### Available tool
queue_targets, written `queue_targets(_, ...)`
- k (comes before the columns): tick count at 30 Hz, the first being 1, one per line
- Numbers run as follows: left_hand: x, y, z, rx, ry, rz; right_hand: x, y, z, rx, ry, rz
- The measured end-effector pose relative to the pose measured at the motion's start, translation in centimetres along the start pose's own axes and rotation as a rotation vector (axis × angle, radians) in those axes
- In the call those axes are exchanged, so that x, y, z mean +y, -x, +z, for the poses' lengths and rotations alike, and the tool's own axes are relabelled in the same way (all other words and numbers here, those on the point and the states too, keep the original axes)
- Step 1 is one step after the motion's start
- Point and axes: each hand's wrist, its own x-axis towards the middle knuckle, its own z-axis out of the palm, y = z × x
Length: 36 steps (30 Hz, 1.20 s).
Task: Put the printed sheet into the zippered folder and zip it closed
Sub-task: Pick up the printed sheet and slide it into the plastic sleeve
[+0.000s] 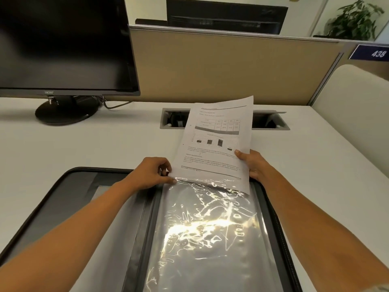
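Note:
A dark zippered folder (63, 199) lies open and flat on the white desk in front of me. Its right half carries glossy clear plastic sleeves (206, 232) that catch the light. The printed sheet (216, 142), with a table, a small bar chart and text, stands tilted above the sleeves' top edge, its bottom edge at the sleeve opening. My right hand (252, 165) grips the sheet's lower right side, thumb on top. My left hand (153, 172) pinches the top left corner of the plastic sleeve beside the sheet's lower left corner.
A black monitor (63, 45) on a round stand (65, 112) sits at the back left. A grey cable port (271, 121) is recessed in the desk behind the sheet. A tan partition (231, 66) closes the back, with a plant (355, 20) beyond it.

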Motion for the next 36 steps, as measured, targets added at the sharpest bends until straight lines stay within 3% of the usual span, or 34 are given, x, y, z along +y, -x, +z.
queue_targets(3,0.8,-0.6,0.5,0.138,0.108,-0.104,-0.2,0.2,0.1,-0.017,-0.014,-0.004)
queue_targets(11,1.9,-2.1,0.3,0.167,0.481,-0.408,-0.4,0.9,-0.2,-0.094,-0.062,0.025)
queue_targets(17,2.8,-1.9,0.1,0.004,0.434,-0.404,-0.5,1.0,1.0,-0.094,-0.06,0.021)
queue_targets(28,2.9,-1.5,-0.4,-0.14,0.247,-0.323,-0.3,1.3,0.6,-0.034,0.023,-0.072)
queue_targets(36,2.4,-2.0,-1.1,-0.252,0.175,-0.367,0.1,1.1,1.0,-0.018,0.032,-0.081)
